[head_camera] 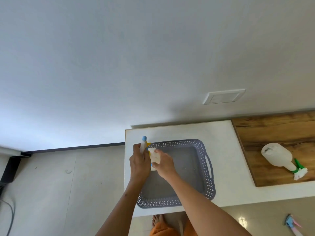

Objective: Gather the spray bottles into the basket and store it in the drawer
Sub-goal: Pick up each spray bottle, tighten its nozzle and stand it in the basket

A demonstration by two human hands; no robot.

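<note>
A grey perforated basket (204,169) lies on the white counter (225,133), with nothing else inside it that I can see. Over its far left corner I hold a white spray bottle (154,156) with a blue and yellow nozzle. My left hand (139,165) grips the nozzle end. My right hand (164,163) is wrapped on the bottle body. A second white spray bottle (276,156) with a green trigger lies on its side on the wooden board (281,128) at the right.
A blue and pink sprayer head (292,223) shows at the bottom right, low over the floor. A wall plate (223,96) sits on the white wall behind the counter. Tiled floor lies left of the counter, with cables at the far left. No drawer is in view.
</note>
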